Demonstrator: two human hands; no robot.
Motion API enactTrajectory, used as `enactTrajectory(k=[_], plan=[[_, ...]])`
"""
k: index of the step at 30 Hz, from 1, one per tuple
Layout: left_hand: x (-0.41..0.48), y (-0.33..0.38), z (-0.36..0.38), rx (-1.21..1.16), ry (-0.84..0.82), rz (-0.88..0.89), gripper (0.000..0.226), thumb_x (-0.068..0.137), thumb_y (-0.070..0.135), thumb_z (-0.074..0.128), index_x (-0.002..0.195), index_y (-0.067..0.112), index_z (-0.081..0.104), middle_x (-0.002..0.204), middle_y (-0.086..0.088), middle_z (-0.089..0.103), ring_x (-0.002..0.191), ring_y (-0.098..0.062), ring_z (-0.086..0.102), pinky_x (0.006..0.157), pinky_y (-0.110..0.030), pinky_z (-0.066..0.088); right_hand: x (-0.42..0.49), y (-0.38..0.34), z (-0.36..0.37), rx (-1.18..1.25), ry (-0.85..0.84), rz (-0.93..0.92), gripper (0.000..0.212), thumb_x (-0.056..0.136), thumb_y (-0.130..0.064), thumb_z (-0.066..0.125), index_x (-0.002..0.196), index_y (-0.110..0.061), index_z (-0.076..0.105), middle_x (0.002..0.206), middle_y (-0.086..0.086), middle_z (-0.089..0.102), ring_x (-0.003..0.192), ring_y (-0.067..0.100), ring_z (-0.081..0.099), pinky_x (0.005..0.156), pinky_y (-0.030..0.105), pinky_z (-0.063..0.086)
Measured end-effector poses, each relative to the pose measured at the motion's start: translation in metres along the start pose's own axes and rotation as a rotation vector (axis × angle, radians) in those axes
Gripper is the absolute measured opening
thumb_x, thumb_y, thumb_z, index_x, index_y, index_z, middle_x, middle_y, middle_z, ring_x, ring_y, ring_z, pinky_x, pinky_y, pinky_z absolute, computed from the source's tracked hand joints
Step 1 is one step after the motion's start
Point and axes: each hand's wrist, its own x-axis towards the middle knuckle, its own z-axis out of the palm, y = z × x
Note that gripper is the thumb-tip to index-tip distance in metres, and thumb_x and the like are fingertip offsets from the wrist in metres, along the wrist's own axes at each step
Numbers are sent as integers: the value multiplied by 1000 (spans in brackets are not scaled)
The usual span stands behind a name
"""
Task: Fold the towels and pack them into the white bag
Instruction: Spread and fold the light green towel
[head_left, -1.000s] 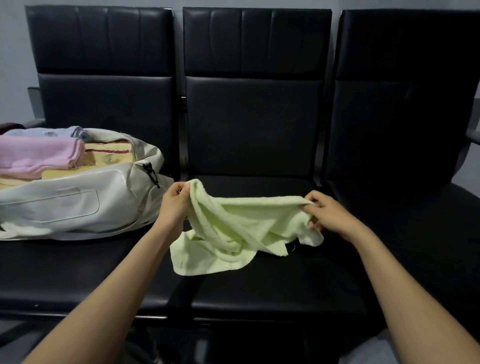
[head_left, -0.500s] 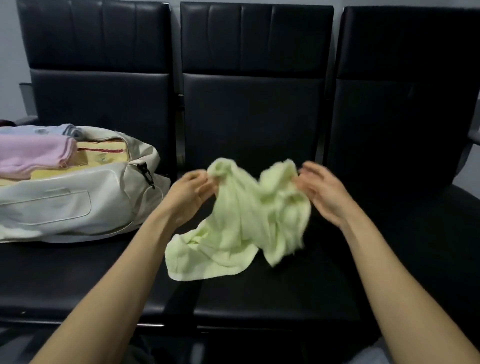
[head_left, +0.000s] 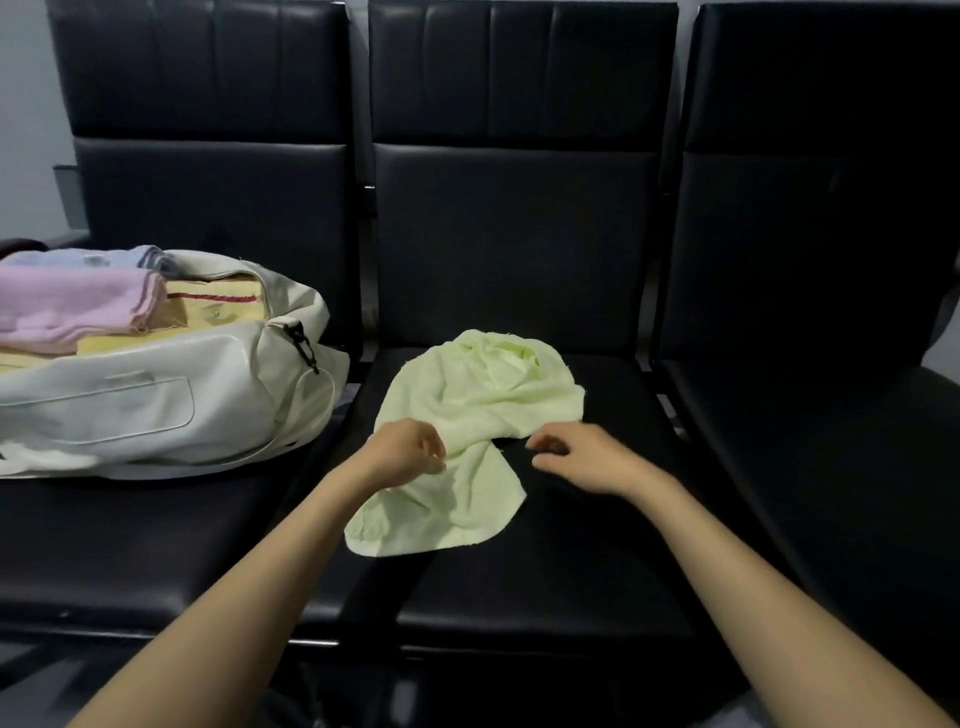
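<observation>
Light green towel (head_left: 483, 400) lies crumpled, not yet folded, on the middle seat (head_left: 545, 571) just right of the white bag (head_left: 156, 395), probably laid there for a flat folding surface. Left hand (head_left: 405, 452) rests on the towel edge nearer the bag, fingers curled together (actual pinch: cannot tell). Right hand (head_left: 582, 457) is just beyond the towel's far-from-bag side, fingers loosely curled on nothing. The bag gapes open, with a pink towel (head_left: 67, 306) and a yellow towel (head_left: 218, 306) already inside.

This looks like a waiting area or office lobby. Three black padded seats (head_left: 519, 249) stand joined side by side in one row on a shared metal frame (head_left: 322, 643), their high backs against a plain grey wall (head_left: 23, 104), with an armrest (head_left: 65, 197) at the left end.
</observation>
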Motion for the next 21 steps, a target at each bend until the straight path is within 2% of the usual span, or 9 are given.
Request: enactTrajectory(k=[3, 7, 9, 11, 13, 16, 18, 21], plan=[[-9, -11, 5, 73, -112, 10, 23, 83, 23, 71, 105, 17, 68, 99, 4, 59, 89, -10, 55, 66, -12, 41, -2, -9, 23, -155, -136, -130, 35, 93, -23, 58, 127, -19, 60, 129, -5, 58, 118, 11, 53, 99, 24, 41], [-16, -21, 7, 117, -216, 20, 38, 78, 32, 76, 114, 23, 65, 105, 7, 55, 97, -11, 54, 80, -20, 42, -3, -13, 47, -328, -251, -246, 42, 94, -30, 57, 135, -20, 52, 141, -4, 47, 133, 13, 36, 110, 32, 32], [-19, -24, 7, 151, -231, 37, 49, 75, 33, 79, 120, 26, 61, 107, 8, 50, 101, -11, 50, 89, -24, 43, -3, -14, 47, -435, -226, -274, 32, 96, -31, 55, 125, -19, 57, 130, -2, 52, 124, 17, 42, 105, 38, 36], [-23, -26, 8, 153, -231, 57, 58, 73, 35, 81, 125, 27, 56, 109, 8, 47, 104, -11, 48, 95, -26, 42, -5, -16, 42, -500, -195, -276, 21, 94, -32, 55, 106, -16, 60, 110, 0, 57, 104, 20, 51, 92, 39, 43], [-26, -28, 10, 115, -233, 39, 63, 74, 43, 78, 129, 29, 51, 114, 9, 46, 107, -10, 47, 99, -28, 41, -9, -15, 33, -457, -234, -226, 23, 91, -39, 58, 96, -17, 59, 99, -2, 58, 91, 19, 56, 79, 35, 46], [-29, -29, 11, 102, -231, 17, 67, 79, 51, 70, 136, 29, 43, 122, 10, 43, 112, -11, 46, 102, -32, 39, -18, -14, 15, -410, -342, -94, 36, 89, -51, 57, 116, -27, 56, 98, -6, 61, 89, 15, 58, 76, 28, 44], [-30, -27, 12, 102, -222, 27, 69, 80, 54, 67, 139, 29, 41, 128, 7, 44, 117, -14, 46, 103, -35, 39, -25, -15, 7, -428, -395, -28, 42, 91, -49, 55, 128, -29, 53, 91, -7, 63, 87, 11, 58, 76, 26, 44], [-33, -18, 15, 32, -248, 104, 45, 81, 53, 68, 118, 29, 63, 125, 10, 51, 117, -8, 48, 104, -29, 38, -34, -15, -2, -380, -478, 102, 34, 94, -42, 54, 123, -25, 56, 80, -4, 71, 78, 8, 65, 82, 25, 48]])
